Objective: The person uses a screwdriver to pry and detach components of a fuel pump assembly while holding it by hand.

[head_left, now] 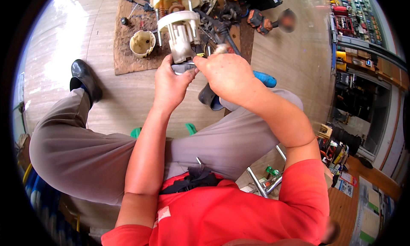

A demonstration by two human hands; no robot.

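A white plastic fuel pump module [181, 39], with a round flange, springs and metal rods, stands upright over the wooden board. My left hand [169, 80] is closed around its lower end, where a smooth grey part [183, 68] shows between thumb and fingers. From the right, my right hand [228, 73] bends in with its index finger and thumb at the module's bottom edge. Its fingers are curled, and whatever they grip is hidden beneath the hand. A blue handle [265, 78] pokes out beyond the right wrist; whether it touches the hand is unclear.
A cream plastic cup [142, 44] and a small black part [124, 21] rest on the stained wooden board [126, 60]. Tools and dark parts crowd its right side. An orange-and-black power tool [260, 22] lies to the right. Stocked shelves [356, 26] line the far right.
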